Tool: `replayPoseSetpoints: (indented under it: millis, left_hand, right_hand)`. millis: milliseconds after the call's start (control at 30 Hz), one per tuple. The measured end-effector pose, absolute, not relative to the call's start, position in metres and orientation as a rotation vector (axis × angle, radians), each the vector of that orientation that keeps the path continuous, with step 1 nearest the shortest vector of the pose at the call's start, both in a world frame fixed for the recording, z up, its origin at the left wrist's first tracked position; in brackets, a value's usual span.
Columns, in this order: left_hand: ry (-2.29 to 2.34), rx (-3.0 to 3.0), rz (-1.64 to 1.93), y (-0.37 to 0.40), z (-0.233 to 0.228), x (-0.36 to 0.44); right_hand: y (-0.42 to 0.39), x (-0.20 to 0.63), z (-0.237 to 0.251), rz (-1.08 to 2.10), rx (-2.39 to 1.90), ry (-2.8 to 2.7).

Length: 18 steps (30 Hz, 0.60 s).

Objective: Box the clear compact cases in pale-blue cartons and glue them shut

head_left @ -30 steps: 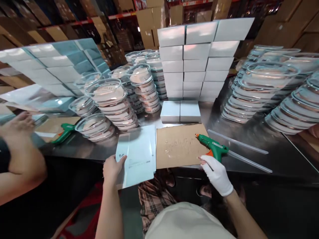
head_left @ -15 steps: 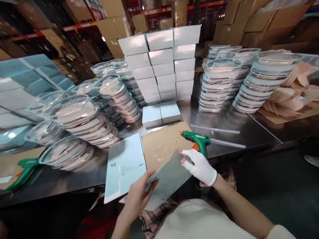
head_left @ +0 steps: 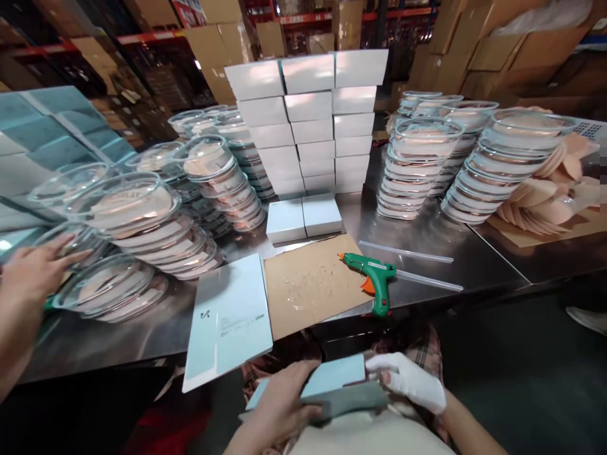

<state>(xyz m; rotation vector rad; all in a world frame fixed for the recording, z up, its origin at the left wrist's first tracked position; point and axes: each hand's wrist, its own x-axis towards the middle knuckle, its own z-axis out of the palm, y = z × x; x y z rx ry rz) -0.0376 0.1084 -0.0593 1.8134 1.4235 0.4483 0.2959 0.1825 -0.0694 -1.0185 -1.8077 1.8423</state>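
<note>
Low in front of my body I hold a light blue cardboard box (head_left: 334, 376), with a grey-green panel along its near side. Bare fingers of my left hand (head_left: 284, 404) are closed over its left part. At the right end my right hand (head_left: 410, 382), in a white glove with bare fingertips, grips the edge. Beyond it a brown cardboard sheet (head_left: 313, 284) with dried glue strands lies on the metal table (head_left: 355, 212). A green glue gun (head_left: 377, 275) rests on that sheet's right edge. Flat blue printed cardboard (head_left: 232, 316) lies to the left, overhanging the table edge.
Two glue sticks (head_left: 429, 280) lie right of the gun. Two small boxes (head_left: 303, 218) stand before a tall wall of white boxes (head_left: 310, 136). Stacked clear round containers (head_left: 142, 215) flank both sides. Another person's hand (head_left: 35, 272) reaches in at the left, near the containers.
The cardboard has come down off the table edge toward my body and changed from a flat panel to a folded shape. Another person's hand has entered at the left.
</note>
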Motion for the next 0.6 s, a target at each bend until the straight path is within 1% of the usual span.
replayPoseSetpoints:
  millis: [67,133,200,300,367,433,533,600]
  left_hand:
    - [1.584,1.659,0.752,0.109,-0.05,-0.034]
    - [1.614,1.52,1.016,0.115,-0.045,-0.019]
    - [1.561,1.428,1.129,0.122,-0.048,0.003]
    - [1.626,1.324,1.208,0.126,-0.06,0.028]
    - [1.621,1.313,1.225,0.125,-0.07,0.031]
    - [1.493,1.354,1.295,0.124,-0.08,0.032]
    - [1.32,1.301,1.59,0.125,-0.094,0.042]
    - [1.351,1.178,1.725,0.127,-0.099,0.055]
  right_hand:
    - [0.176,0.296,-0.076,1.486,-1.102,-1.644]
    - [0.173,0.283,-0.079,1.219,-1.1,-1.552]
    - [0.176,0.261,-0.078,1.07,-1.062,-1.566]
    - [0.19,0.235,-0.067,0.873,-1.049,-1.569]
    - [0.199,0.228,-0.057,0.784,-1.021,-1.564]
    - [0.203,0.228,-0.048,0.75,-0.964,-1.57]
    - [0.2,0.224,-0.04,0.754,-0.905,-1.526]
    - [0.196,0.217,-0.038,0.812,-0.967,-1.421]
